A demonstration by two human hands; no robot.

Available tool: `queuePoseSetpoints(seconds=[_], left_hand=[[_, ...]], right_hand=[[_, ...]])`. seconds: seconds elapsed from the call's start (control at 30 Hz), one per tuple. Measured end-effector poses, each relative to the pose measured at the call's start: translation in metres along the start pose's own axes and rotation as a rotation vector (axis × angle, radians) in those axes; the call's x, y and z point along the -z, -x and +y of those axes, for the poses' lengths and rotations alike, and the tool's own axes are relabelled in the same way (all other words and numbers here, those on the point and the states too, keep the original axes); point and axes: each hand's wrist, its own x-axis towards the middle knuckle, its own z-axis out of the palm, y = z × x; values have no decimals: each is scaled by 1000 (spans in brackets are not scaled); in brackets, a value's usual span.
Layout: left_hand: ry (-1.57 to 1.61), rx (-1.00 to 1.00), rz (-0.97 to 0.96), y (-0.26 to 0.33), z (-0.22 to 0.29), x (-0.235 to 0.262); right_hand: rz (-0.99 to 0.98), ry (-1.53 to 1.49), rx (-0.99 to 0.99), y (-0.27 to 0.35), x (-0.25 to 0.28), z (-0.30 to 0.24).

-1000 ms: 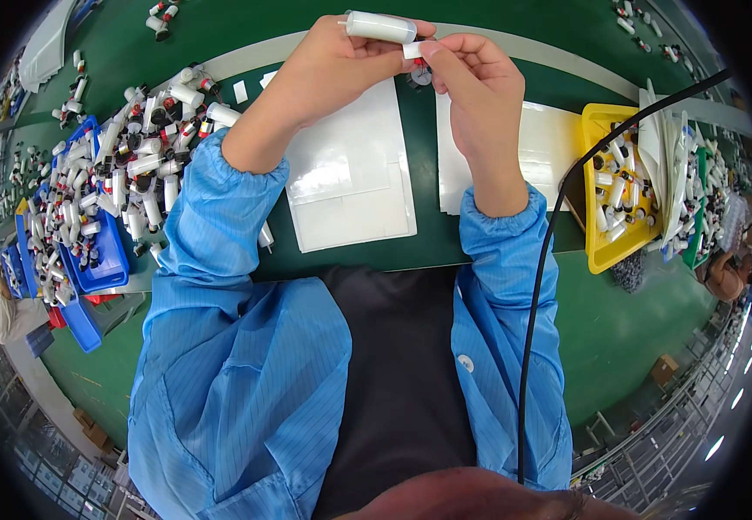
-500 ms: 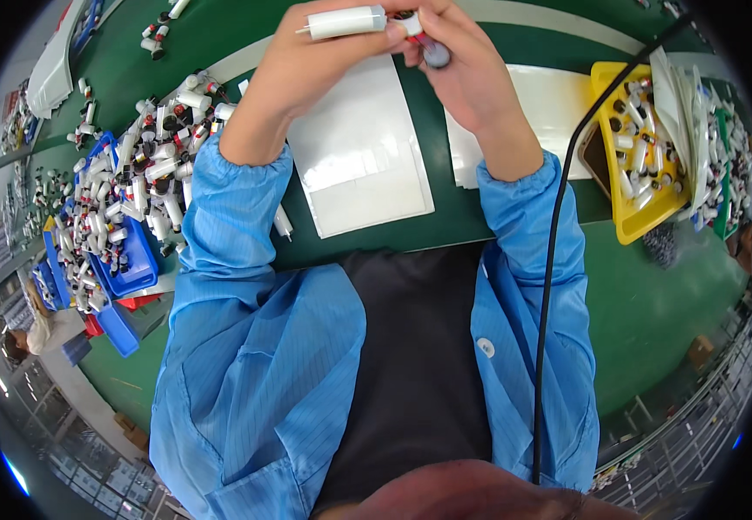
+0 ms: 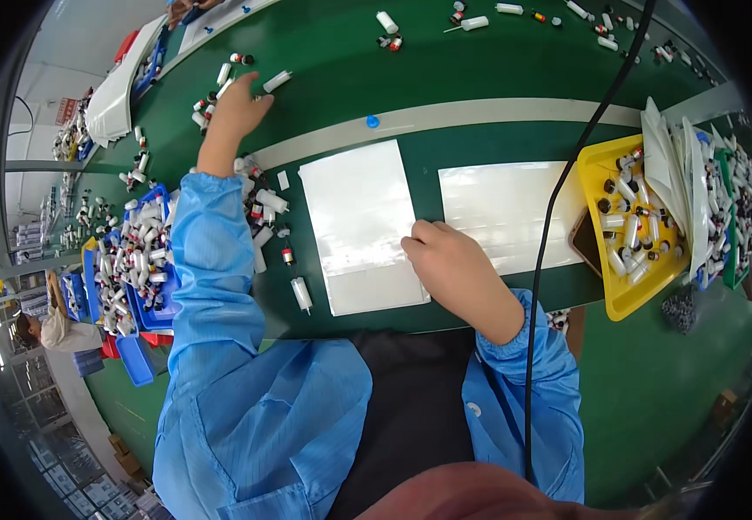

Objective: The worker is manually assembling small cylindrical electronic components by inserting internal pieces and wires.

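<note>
White tube [image 3: 277, 81] on the far green surface [image 3: 333, 52], right off the left fingertips!

It's a slim, pale cylinder, smooth-sided, somewhat cloudy toward one end, lying on its side at the far left. Long axis on a slant: near-left end to far-right end, with what looks like a narrow tip at the far-right end, though it's too small to be sure.

Left hand [image 3: 239, 108] just beside it, arm at full stretch: index finger out straight, thumb parted from it, grip released. Whether skin touches the tube, I can't tell. Small bottles [image 3: 203, 114] with red and black parts crowd the hand's left side.

Nearer, across the pale rail [image 3: 497, 113], sits a little blue cap [image 3: 372, 121]. Then the right hand [image 3: 445, 260], fingers curled, at the right edge of the white sheets [image 3: 354, 217]; whether they pinch anything, I can't tell. Left of those sheets, a loose tube [image 3: 301, 295] aims its thin tip nearward. Over on the right: more sheets [image 3: 506, 208], then a yellow tray [image 3: 632, 303] of tubes and bottles.
</note>
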Motion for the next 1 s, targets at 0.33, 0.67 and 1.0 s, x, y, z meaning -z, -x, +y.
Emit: queuePoseSetpoints(seconds=[0.33,0.67,1.0], left_hand=[[324,317,-430,-136,156,-93],[1024,323,-134,-105,152,-75],[2199,607,-411,47,172,34]], right_hand=[[19,168,44,-2,1,-12],[101,246,-25,-2,-12,-18],[38,264,-24,-8,-8,-18]])
